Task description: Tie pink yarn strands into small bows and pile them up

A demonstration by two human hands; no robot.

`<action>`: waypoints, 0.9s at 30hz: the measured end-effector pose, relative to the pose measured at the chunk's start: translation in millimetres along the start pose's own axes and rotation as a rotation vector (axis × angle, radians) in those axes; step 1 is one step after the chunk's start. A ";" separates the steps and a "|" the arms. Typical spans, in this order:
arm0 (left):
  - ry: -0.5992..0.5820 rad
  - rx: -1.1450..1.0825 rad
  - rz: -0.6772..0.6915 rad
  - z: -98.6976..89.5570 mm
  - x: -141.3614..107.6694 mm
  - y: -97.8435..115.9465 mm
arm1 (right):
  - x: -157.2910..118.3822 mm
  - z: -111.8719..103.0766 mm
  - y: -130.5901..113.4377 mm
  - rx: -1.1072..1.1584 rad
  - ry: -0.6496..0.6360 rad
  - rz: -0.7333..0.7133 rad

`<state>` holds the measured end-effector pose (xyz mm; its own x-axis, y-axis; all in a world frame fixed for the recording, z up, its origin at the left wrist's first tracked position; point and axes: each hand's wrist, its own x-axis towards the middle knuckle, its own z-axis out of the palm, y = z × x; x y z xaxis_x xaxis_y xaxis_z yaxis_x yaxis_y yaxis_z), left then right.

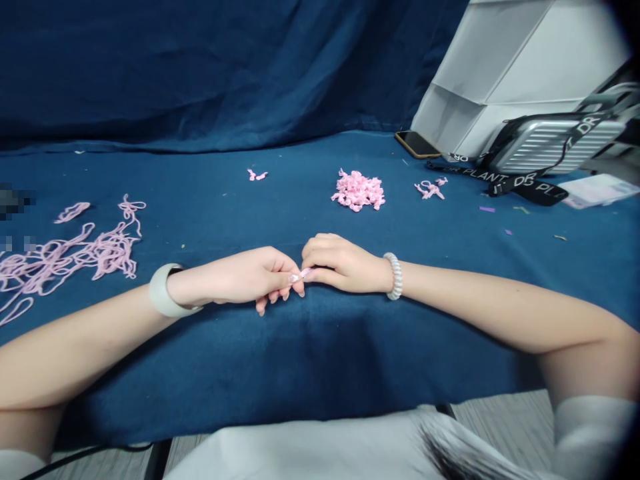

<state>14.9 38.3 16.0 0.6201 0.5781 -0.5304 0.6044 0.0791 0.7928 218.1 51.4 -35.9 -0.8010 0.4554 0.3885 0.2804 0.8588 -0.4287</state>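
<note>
Near the middle of the blue cloth, my left hand and my right hand meet fingertip to fingertip. Both pinch one short bit of pink yarn, mostly covered by the fingers. Beyond my right hand sits a heap of small pink yarn knots. Two little pink yarn pieces lie farther back, and a few more pink yarn scraps rest right of the heap. To the left spreads a loose tangle of pale pink yarn, with a small folded yarn bundle behind it.
At the back right stand a white box and a silver ribbed case with a black lettered strap. A phone lies by the box. Paper sheets and tiny purple scraps are at right. A blue curtain hangs behind.
</note>
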 end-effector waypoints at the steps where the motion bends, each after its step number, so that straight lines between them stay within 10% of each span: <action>1: 0.004 -0.001 -0.004 -0.2 0.3 -0.3 | 0.4 0.0 0.0 0.005 0.005 0.000; 27: 0.195 -0.060 0.169 -10.8 8.6 -3.7 | -4.6 -3.5 1.8 0.122 0.186 0.237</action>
<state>12.6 51.7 11.7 0.5979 0.7324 -0.3257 0.4661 0.0129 0.8846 224.2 51.7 -35.7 -0.6076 0.6838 0.4041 0.3727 0.6947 -0.6152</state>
